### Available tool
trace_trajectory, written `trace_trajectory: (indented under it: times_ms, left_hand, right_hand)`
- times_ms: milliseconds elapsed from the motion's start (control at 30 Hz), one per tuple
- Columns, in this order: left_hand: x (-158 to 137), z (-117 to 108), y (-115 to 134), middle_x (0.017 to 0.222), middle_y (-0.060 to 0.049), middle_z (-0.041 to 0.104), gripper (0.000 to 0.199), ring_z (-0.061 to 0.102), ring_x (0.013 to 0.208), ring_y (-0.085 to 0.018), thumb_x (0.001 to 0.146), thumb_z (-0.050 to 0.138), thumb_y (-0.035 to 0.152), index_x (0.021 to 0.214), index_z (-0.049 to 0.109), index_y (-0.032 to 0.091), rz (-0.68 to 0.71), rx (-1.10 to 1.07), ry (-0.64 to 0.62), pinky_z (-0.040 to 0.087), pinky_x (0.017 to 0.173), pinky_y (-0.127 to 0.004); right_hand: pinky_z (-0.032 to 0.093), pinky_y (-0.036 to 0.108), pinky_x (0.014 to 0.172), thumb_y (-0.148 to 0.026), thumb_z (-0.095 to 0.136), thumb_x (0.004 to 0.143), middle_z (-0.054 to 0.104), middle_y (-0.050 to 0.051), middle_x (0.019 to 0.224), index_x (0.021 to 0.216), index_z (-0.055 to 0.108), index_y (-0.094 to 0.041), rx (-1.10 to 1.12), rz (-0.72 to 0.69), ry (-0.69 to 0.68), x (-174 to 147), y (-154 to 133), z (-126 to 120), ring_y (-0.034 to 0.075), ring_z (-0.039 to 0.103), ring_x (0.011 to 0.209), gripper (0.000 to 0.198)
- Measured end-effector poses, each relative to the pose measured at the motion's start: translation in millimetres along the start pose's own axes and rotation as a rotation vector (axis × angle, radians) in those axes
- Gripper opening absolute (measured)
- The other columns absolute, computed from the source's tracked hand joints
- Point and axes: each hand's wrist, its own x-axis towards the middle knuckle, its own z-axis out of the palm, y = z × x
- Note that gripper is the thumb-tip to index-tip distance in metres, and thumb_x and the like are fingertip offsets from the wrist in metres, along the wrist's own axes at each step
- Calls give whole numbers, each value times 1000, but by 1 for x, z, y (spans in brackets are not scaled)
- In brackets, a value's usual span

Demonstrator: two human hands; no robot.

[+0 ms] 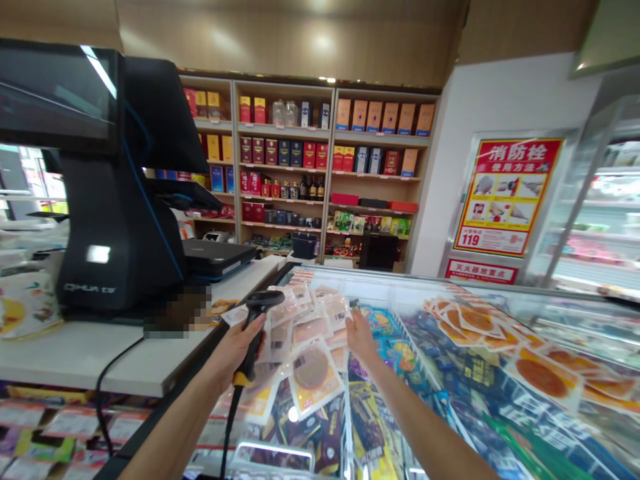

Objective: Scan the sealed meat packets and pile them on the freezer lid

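- Scanning is going best if you are keeping the scanner (254,333) head aimed squarely at a packet's label, so you are wise tilting it down.
- Your left hand (235,350) is gripping the scanner handle firmly.
- Your right hand (361,340) is lying open, fingers touching the sealed packets (313,370) atop the freezer (450,293).
- The packets are sitting at about four o'clock from the scanner, nine o'clock from your right hand.

Bare forearms — sleeveless, ringless hands (361,337)
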Motion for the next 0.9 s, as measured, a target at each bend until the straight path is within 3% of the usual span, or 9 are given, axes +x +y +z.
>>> trace_trajectory:
  times_ms: [100,200,333,567,700,900]
  left_hand:
    - [-2,4,1,47,4,51,36,43,39,-6,59,60,49,64,49,15,9,0,2,34,39,-17]
    - [-3,17,2,49,3,53,36,44,40,-6,59,60,49,67,50,15,6,35,3,35,39,-17]
    - [-1,45,5,47,4,52,36,44,40,-7,59,59,50,64,49,16,-24,50,-72,35,38,-17]
    - [1,108,1,51,3,53,34,44,40,-6,61,58,48,65,48,16,15,-17,-185,35,38,-17]
    - [3,152,-5,49,4,51,33,42,37,-5,63,57,47,64,46,16,9,-33,-280,33,37,-17]
    - [6,215,-20,41,5,46,37,40,34,-5,62,55,52,59,45,17,-17,-40,-438,31,36,-17]
  right_hand:
    - [28,35,94,-28,30,80,45,17,121,113,49,-6,-94,39,-43,-2,-3,7,24,37,115,44]
    - [26,34,97,-33,24,83,41,20,125,119,42,-1,-115,58,-40,2,7,-2,23,33,118,52]
    - [27,35,96,-36,25,82,42,16,125,120,41,-7,-244,126,72,13,44,-50,22,33,119,51]
    - [27,42,94,-36,35,77,31,12,133,126,34,-16,-565,405,148,16,131,-151,24,25,122,52]
    - [26,50,91,-41,37,76,34,12,130,121,39,-19,-616,455,193,11,167,-174,28,26,120,51]
    - [21,51,91,-41,43,73,36,16,127,118,43,-16,-630,352,264,16,191,-188,31,23,120,51]
